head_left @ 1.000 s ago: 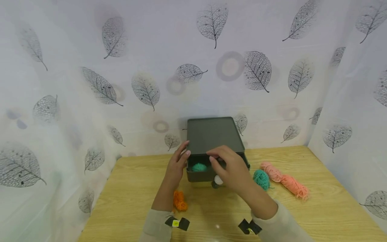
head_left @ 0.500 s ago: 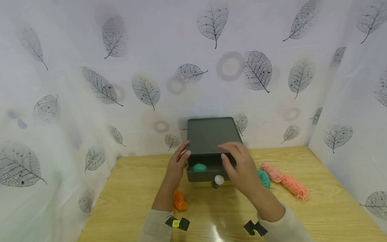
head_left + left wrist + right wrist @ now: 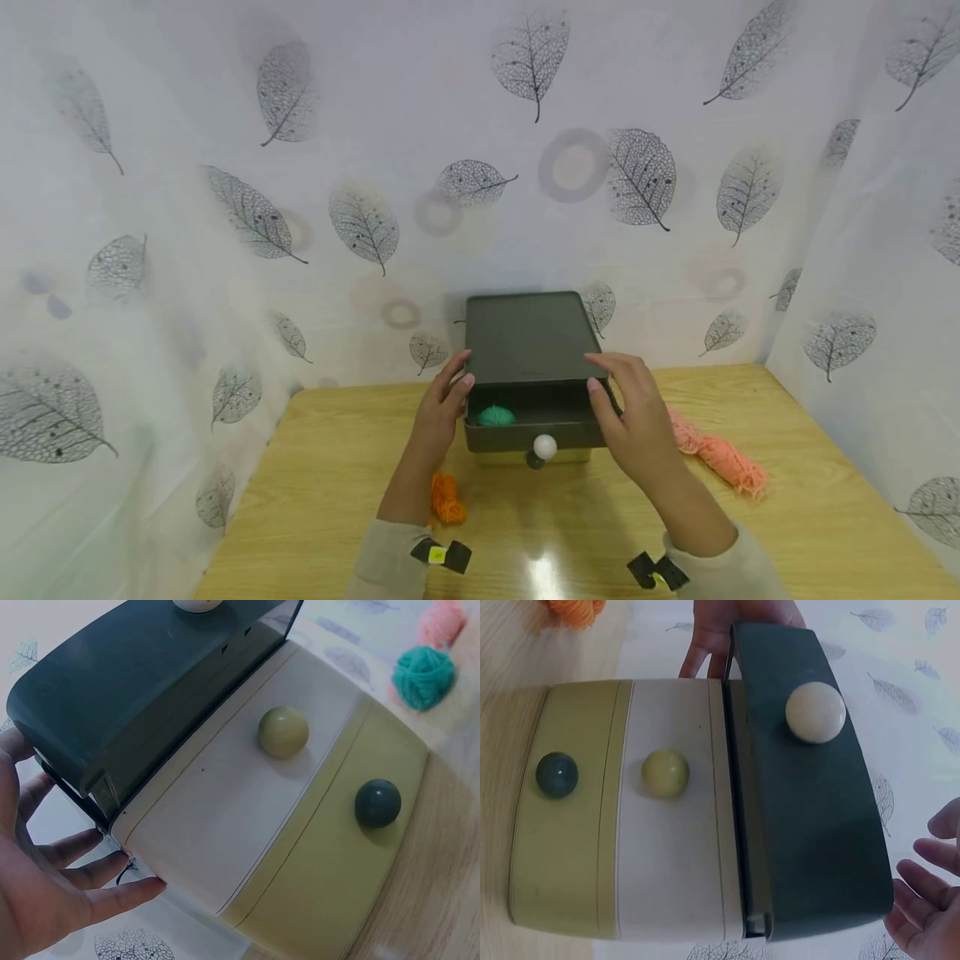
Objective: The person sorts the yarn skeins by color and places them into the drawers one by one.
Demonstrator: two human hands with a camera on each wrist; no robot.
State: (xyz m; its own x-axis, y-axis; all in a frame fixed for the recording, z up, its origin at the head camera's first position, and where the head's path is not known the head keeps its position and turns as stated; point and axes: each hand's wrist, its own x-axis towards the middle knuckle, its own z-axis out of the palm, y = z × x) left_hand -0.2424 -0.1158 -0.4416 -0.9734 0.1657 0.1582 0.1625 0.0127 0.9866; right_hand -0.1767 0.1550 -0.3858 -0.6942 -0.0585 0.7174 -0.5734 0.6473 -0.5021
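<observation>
A small chest of drawers (image 3: 532, 337) stands against the back wall, its dark green top drawer (image 3: 501, 439) pulled out. Inside that drawer lies a teal ball of yarn (image 3: 496, 416) at the left. My left hand (image 3: 437, 412) rests on the chest's left side, fingers extended along it in the left wrist view. At the opposite corner my right hand (image 3: 636, 421) has its thumb and fingers spread by the drawer's right edge, holding nothing. The right wrist view shows the drawer's white round knob (image 3: 815, 712) and two closed drawers below, one white (image 3: 667, 862), one yellow-green (image 3: 562, 862).
Orange yarn (image 3: 447, 498) lies on the wooden table (image 3: 337, 467) left of the chest. Pink yarn skeins (image 3: 731, 465) lie to its right. A second teal yarn ball (image 3: 424, 677) beside them shows in the left wrist view, hidden behind the right hand in the head view.
My right hand has moved right, from over the drawer opening to the chest's right front corner, uncovering the knob and drawer interior. My left hand has stayed in place.
</observation>
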